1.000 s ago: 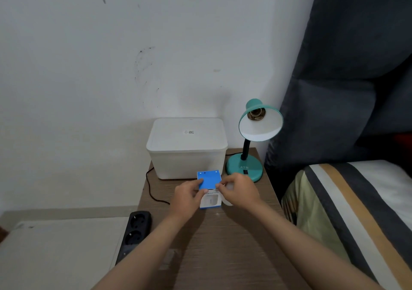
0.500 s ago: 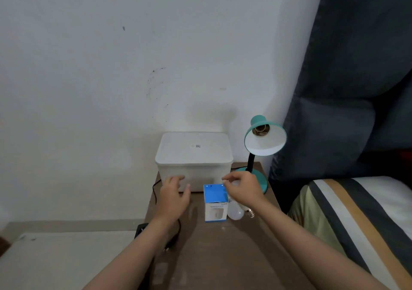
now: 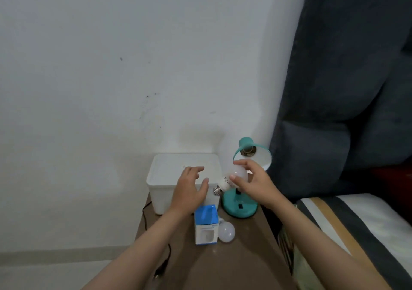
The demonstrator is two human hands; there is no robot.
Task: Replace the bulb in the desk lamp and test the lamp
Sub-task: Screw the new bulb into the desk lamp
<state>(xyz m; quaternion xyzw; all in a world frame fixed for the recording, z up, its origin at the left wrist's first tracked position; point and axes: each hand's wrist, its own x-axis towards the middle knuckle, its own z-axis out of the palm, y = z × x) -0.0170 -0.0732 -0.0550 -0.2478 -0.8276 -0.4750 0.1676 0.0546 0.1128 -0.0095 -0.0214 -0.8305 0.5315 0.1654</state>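
Right hand (image 3: 254, 180) pinches white frosted bulb (image 3: 234, 176) by the globe, just below teal metal lamp (image 3: 249, 156)'s empty socket. Left hand (image 3: 189, 189) spread, empty. Risk: cross-threading; second bulb (image 3: 226, 232) could roll off table.

Teal lamp (image 3: 239, 207), white bulb (image 3: 236, 177), blue-and-white carton (image 3: 206, 224), brown table (image 3: 234, 265) (striped bedding (image 3: 356, 229) alongside).

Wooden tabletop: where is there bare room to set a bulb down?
Free: the near part of the wooden tabletop, in front of the blue-and-white bulb box and loose white bulb. Crowded: the back, filled by the white lidded plastic bin and teal desk lamp; a black cord runs along the left edge.
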